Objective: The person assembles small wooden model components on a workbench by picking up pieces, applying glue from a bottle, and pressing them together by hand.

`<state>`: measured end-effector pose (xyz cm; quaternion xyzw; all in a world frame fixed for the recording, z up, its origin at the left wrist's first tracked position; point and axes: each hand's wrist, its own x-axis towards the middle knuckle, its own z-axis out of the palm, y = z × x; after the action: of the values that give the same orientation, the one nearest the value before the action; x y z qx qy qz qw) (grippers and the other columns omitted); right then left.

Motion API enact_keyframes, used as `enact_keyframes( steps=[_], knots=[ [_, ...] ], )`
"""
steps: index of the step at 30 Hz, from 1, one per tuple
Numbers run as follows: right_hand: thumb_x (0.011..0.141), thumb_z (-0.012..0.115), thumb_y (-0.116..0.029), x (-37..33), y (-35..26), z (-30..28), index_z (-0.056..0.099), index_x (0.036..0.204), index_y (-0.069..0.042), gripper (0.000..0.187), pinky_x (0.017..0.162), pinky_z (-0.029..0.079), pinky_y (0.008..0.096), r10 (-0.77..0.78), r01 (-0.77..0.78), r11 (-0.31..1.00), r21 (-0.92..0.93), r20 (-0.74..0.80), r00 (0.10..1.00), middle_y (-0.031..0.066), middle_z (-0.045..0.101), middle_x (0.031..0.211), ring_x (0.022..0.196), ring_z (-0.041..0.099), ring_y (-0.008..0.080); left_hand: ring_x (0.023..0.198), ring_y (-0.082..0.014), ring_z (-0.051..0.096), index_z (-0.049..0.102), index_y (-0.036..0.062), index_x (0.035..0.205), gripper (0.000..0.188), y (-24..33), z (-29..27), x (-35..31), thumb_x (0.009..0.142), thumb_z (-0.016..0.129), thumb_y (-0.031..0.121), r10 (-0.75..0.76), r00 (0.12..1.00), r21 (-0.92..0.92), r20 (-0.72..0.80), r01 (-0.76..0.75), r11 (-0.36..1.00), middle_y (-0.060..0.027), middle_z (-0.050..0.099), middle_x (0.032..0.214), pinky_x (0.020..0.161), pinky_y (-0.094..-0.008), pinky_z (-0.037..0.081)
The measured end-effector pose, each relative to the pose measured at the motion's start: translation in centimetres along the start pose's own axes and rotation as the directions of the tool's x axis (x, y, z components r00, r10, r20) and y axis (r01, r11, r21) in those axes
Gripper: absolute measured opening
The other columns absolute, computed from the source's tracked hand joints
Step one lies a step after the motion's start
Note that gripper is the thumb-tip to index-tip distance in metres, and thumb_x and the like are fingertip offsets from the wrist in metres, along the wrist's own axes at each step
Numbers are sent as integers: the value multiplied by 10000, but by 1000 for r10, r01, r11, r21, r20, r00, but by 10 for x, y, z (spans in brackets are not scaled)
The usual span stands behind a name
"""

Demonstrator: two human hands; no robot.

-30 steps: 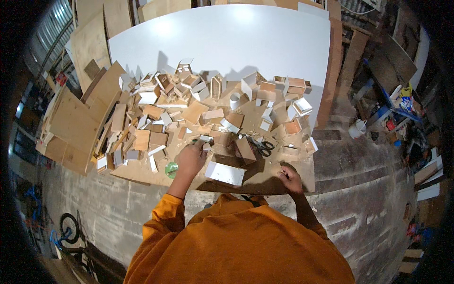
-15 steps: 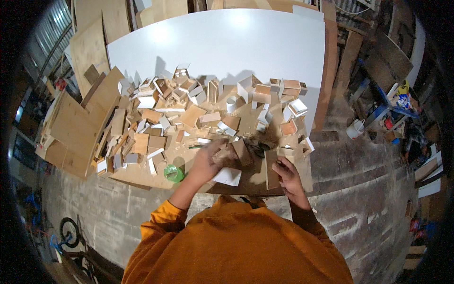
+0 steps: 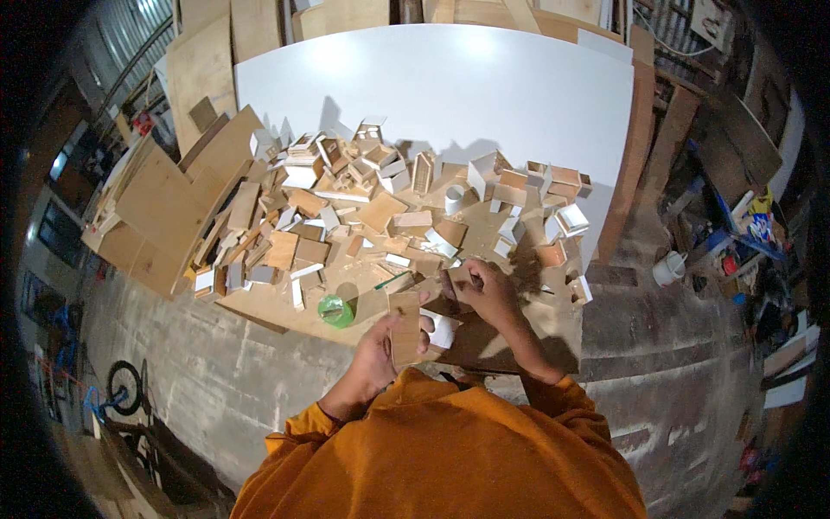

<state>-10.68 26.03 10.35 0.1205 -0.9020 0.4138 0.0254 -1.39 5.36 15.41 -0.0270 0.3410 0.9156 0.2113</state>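
Note:
Close to my chest, my left hand (image 3: pixel 378 353) grips a flat, light-brown wooden board (image 3: pixel 404 330), its fingers wrapped round the edges. To the right of it and a little farther off, my right hand (image 3: pixel 493 298) hangs over the table with its fingers drawn together. What lies between those fingertips is too small to make out. A white-faced piece (image 3: pixel 443 329) shows just behind the board, partly covered by my left fingers. Left of the board stands a green see-through container (image 3: pixel 335 311), and a thin green stick (image 3: pixel 393 281) lies beyond it.
Wooden offcuts and small box shapes (image 3: pixel 380 212) crowd the worktable (image 3: pixel 259 304). A white cup (image 3: pixel 454 199) stands among them. Behind rises a large white panel (image 3: pixel 432 95); plywood sheets (image 3: pixel 164 212) lean at the left. A white bucket (image 3: pixel 669 268) is off to the right.
A flat board is now in my left hand, drawn in near my chest. My right hand has come off the board it held and moved inward. The whole view has shifted slightly.

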Motion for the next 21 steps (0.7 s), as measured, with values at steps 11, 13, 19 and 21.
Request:
enact_keyframes(
  steps=[11,13,19,21],
  knots=[
    [746,645,-582,13,53,63,456,1300,-8,821,931,415,477,56,-46,938,-344,20,998,258,490,1183,1089,507,425,690,-177,529,510,1,1206,402,4,-26,-14,937,462,297,103,985,-165,-136,-125,978,-79,576,851,661,-276,454],
    [763,659,-496,20,86,77,465,1290,-7,745,941,412,464,138,-145,982,-124,-60,989,240,509,1183,1094,517,394,695,-160,546,534,11,1158,341,2,-27,-15,926,543,260,145,979,-116,-141,-162,980,-66,582,864,657,-262,465],
    [716,660,-148,24,19,19,451,1280,-17,615,976,397,425,-46,48,998,-42,48,998,199,530,1214,1122,509,366,562,-114,527,537,52,1051,276,9,-19,-14,934,556,301,127,923,97,-362,-98,990,2,547,725,510,-216,446],
    [671,674,-115,14,-11,-4,459,1274,-22,647,965,403,416,-154,146,961,233,17,988,192,538,1191,1104,521,357,546,-113,526,540,58,1047,255,10,-22,-11,944,537,291,115,943,114,-313,-83,990,0,541,696,503,-224,451]
  ],
)
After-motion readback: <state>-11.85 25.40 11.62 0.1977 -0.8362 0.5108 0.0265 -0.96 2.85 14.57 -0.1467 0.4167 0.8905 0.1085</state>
